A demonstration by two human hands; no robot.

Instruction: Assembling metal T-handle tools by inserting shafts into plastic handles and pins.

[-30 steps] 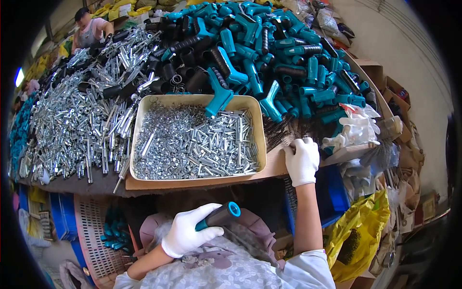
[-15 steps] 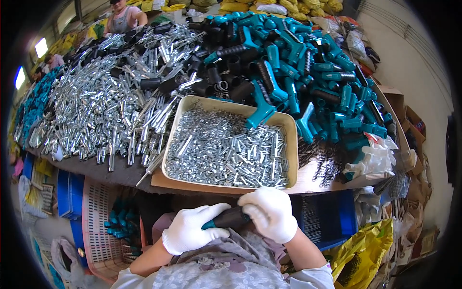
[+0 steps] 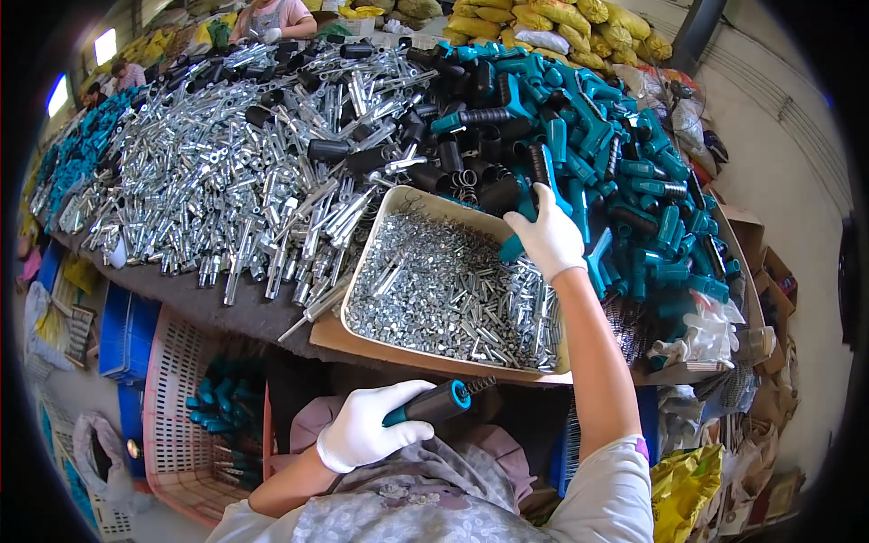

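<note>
While the left hand grips a black handle with teal ends low centre, the right hand closes on a teal part above the tray.

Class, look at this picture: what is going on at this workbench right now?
A person in white gloves sits at a table heaped with metal parts and teal handles. The left hand holds one teal and black handle over the lap. The right hand reaches across a tray of small metal pieces and closes on another teal handle at the tray's far edge. A pink crate of handles stands below.
</note>
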